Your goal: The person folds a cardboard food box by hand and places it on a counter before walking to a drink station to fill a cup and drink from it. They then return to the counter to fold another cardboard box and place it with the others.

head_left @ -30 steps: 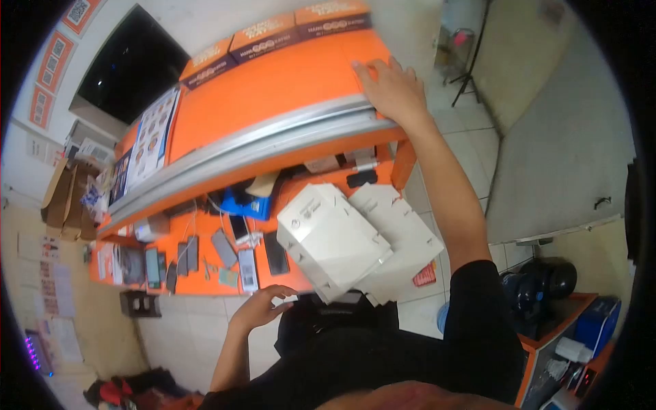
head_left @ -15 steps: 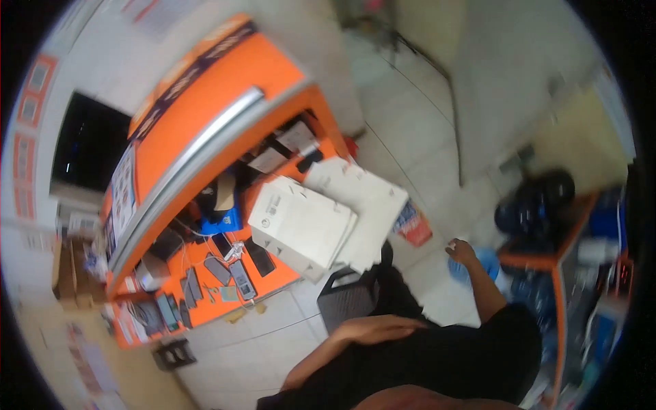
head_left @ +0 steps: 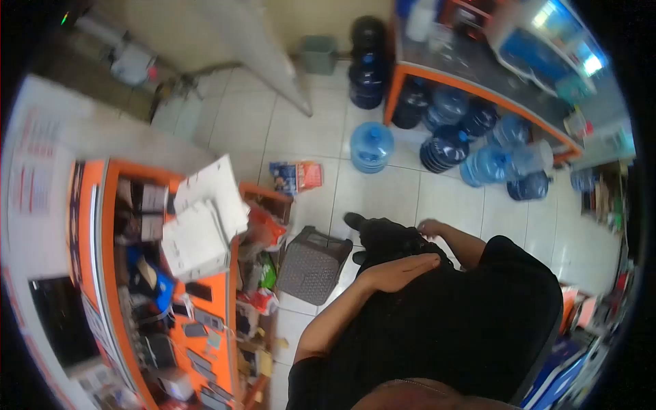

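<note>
The left hand (head_left: 400, 272) was laid flat on the black trousers (head_left: 403, 246), fingers extended and nothing gripped. The right hand (head_left: 430, 227) was rested on the same trousers; its finger state could not be determined. A stool (head_left: 311, 265) stood just beside the knee.
</note>
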`<state>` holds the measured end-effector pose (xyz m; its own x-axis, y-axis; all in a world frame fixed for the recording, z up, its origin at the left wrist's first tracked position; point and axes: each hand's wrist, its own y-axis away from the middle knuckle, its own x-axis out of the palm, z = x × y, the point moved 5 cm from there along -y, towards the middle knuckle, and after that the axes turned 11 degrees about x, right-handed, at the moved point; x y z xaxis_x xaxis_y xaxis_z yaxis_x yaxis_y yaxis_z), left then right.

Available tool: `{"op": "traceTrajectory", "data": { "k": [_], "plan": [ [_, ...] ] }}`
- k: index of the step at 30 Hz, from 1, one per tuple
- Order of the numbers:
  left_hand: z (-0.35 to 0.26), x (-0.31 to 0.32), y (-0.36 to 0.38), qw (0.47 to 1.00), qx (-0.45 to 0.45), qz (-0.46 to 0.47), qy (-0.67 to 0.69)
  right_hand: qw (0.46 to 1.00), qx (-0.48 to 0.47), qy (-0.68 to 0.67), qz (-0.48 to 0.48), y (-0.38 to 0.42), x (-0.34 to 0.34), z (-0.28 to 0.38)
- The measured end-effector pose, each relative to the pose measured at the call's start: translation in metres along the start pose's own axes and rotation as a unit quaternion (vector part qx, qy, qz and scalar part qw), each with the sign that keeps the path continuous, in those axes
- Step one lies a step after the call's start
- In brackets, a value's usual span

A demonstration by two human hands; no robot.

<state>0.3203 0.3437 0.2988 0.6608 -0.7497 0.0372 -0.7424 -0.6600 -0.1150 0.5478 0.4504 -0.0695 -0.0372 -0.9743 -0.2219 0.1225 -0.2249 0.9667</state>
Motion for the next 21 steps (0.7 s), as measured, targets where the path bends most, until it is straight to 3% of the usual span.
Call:
{"op": "traceTrajectory", "data": {
  "k": [1,2,3,4,5,6,8,9,11,14,15,16,17,18,19,21],
  "plan": [
    [0.001,0.006,-0.019,1.0,-0.004,0.028,-0.002,0.967,-0.097,-0.049,-0.231,-0.014,-0.011,-0.025],
    [-0.005,0.015,-0.043,0.997,0.061,0.033,-0.036,0.907,-0.102,-0.118,-0.392,0.007,-0.023,-0.038],
    [-0.011,0.026,-0.066,0.989,0.125,0.036,-0.064,0.904,-0.09,-0.14,-0.394,0.017,-0.02,-0.05],
    [-0.015,0.036,-0.09,0.989,0.121,0.06,-0.06,0.899,-0.035,-0.323,-0.294,0.032,-0.021,-0.065],
    [-0.018,0.045,-0.114,0.992,0.04,0.109,-0.046,0.849,0.013,-0.496,-0.181,0.044,-0.014,-0.079],
    [-0.019,0.054,-0.136,0.986,-0.045,0.159,-0.036,0.834,0.014,-0.521,-0.182,0.048,-0.007,-0.096],
    [-0.02,0.076,-0.188,0.967,-0.081,0.234,-0.066,0.877,-0.047,-0.343,-0.334,0.058,0.002,-0.131],
    [-0.016,0.09,-0.215,0.95,-0.105,0.278,-0.095,0.864,-0.037,-0.369,-0.34,0.061,0.009,-0.156],
    [-0.003,0.119,-0.267,0.939,-0.091,0.326,-0.062,0.833,0.05,-0.423,-0.352,0.065,0.031,-0.22],
    [0.004,0.169,-0.357,0.931,-0.039,0.362,0.023,0.794,0.097,-0.475,-0.367,0.066,0.052,-0.33],
    [0.004,0.186,-0.392,0.931,-0.005,0.358,0.078,0.706,0.088,-0.664,-0.231,0.073,0.068,-0.368],
    [0.013,0.2,-0.416,0.915,0.004,0.399,0.063,0.691,0.07,-0.683,-0.224,0.042,0.096,-0.414],
    [0.018,0.213,-0.434,0.908,-0.003,0.414,0.068,0.717,0.097,-0.647,-0.241,0.073,0.092,-0.443],
    [0.023,0.227,-0.458,0.892,0.002,0.449,0.057,0.683,0.205,-0.653,-0.255,0.088,0.096,-0.478],
    [0.025,0.239,-0.481,0.875,0.015,0.481,0.046,0.672,0.213,-0.659,-0.261,0.103,0.093,-0.504],
    [0.025,0.261,-0.519,0.849,0.022,0.526,0.045,0.574,0.246,-0.711,-0.324,0.136,0.108,-0.548]
  ]
}}
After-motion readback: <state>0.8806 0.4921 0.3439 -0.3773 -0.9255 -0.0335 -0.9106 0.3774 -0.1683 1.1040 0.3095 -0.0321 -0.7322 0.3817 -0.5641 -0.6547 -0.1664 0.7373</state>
